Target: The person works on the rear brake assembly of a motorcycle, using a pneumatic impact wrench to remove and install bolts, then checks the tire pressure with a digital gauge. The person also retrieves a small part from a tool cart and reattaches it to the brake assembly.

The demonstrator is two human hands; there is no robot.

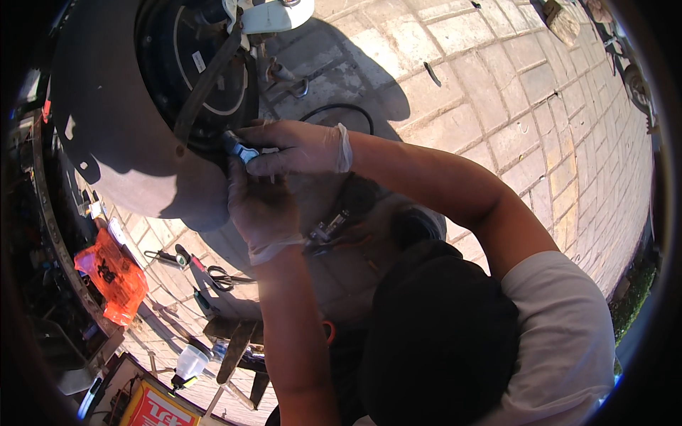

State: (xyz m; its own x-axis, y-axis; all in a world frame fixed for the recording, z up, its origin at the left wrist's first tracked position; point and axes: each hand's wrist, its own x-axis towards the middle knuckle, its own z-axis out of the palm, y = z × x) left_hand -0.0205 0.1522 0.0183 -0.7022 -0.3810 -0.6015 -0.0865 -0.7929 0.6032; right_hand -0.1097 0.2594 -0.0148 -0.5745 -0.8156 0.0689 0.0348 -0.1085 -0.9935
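Note:
In thin see-through gloves, both my hands meet at the lower edge of a black round housing [213,85]. My right hand [298,148] is closed, thumb and fingers pinching a small shiny blue-silver metal fitting [246,153] at the end of a dark stem. Just below it, my left hand [264,209] has its fingers bent up against the same spot; what they grip is hidden. A large grey-brown curved panel [121,92] wraps the housing's left side, close to my left hand. A black strap or bar [206,92] crosses the housing.
Brick paving [469,85] lies under everything. A black cable [341,106] loops beyond my right hand. Metal parts [330,226] lie beside my left wrist. Further left are an orange plastic bag [114,273], a red-handled tool [206,272], a wooden stool [238,348] and a white-and-black container [192,361].

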